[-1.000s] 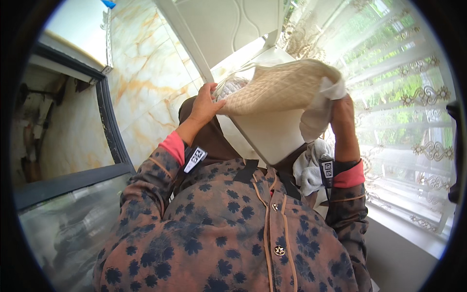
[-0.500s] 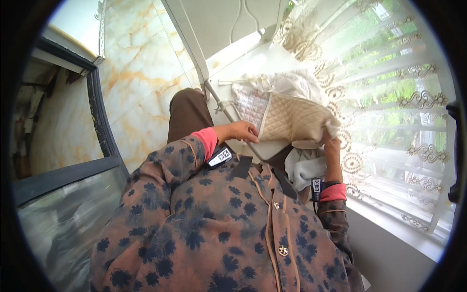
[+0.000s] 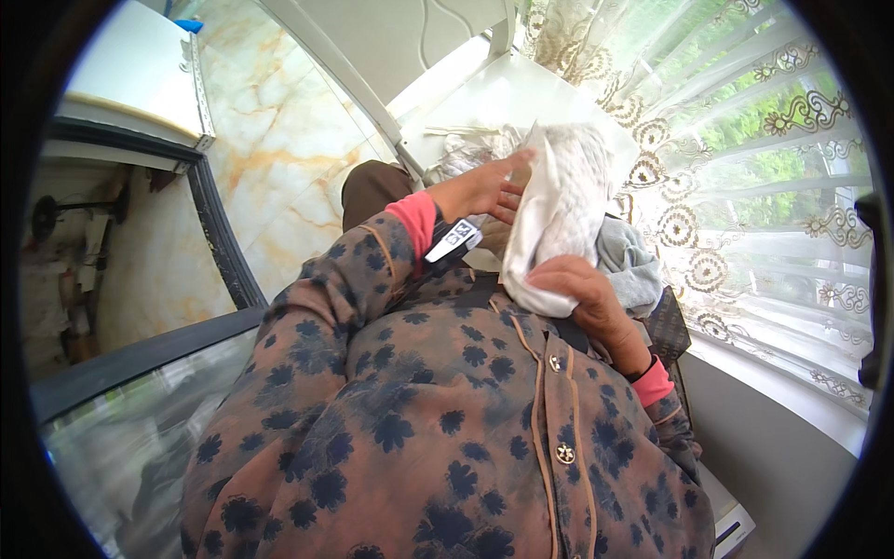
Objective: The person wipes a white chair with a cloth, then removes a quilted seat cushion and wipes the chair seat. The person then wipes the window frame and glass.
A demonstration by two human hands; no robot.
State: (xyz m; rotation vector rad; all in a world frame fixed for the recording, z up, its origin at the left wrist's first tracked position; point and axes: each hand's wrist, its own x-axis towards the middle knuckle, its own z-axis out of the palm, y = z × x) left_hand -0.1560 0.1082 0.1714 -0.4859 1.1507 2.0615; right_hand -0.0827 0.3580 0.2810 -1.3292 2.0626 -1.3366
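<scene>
A white quilted cloth with a smooth white edge stands folded up in front of my body. My right hand has its fingers and thumb closed on the cloth's near lower end. My left hand is beside the cloth's left edge with fingers stretched and spread; whether its fingertips touch the fabric is hard to tell. More pale crumpled fabric lies just beyond my left hand. A grey cloth hangs next to my right hand, partly covered by the white one.
The fabrics rest over a white surface beside a white metal frame. Sheer patterned curtains and a window sill are at the right. A dark-framed door stands left, above marble-look floor tiles.
The quilted cloth has been turned over, its beige side giving way to white. My right hand has come in nearer to my body and leftward; my left hand has risen toward the cloth.
</scene>
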